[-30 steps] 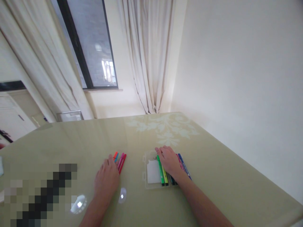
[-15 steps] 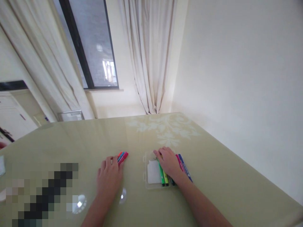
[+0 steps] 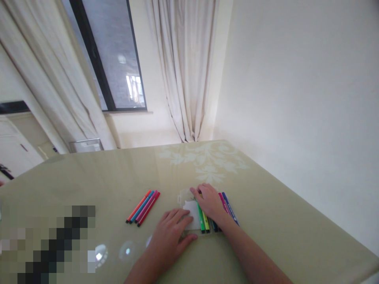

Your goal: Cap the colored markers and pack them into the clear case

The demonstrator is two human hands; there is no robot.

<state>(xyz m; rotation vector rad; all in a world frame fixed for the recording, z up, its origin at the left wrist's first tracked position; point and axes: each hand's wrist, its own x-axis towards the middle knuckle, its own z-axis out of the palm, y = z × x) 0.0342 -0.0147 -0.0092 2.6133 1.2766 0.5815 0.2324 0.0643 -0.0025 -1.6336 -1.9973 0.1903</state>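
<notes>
Lying across the left part of the box (image 3: 186, 194), my left grip (image 3: 171, 232) is open, its fingers spread over the card (image 3: 190, 204), and I see no pen in it. My right grip (image 3: 211, 201) curls over the far part of the same box, above the green pen (image 3: 201, 219) and the yellow pen (image 3: 206, 225); my knuckles hide the fingertips, so I cannot tell whether it is closed on either one. Those two lie side by side in the box, just right of my left fingers, their long axes running nearly straight away from me with the far ends leaning a little left. My right grip is the nearer to them. Past it, the pink pen (image 3: 224, 203) and the navy pen (image 3: 230, 209) slant the same way, partly covered by my wrist.

Out to the left on the desk (image 3: 97, 177), apart from the box, the orange pen (image 3: 138, 206), blue pen (image 3: 142, 206), magenta pen (image 3: 146, 206) and red pen (image 3: 149, 208) lie in a close row. They slant the other way, far ends to the right, black ends towards me. My left grip is nearer to that row, which lies beyond it and to its left.
</notes>
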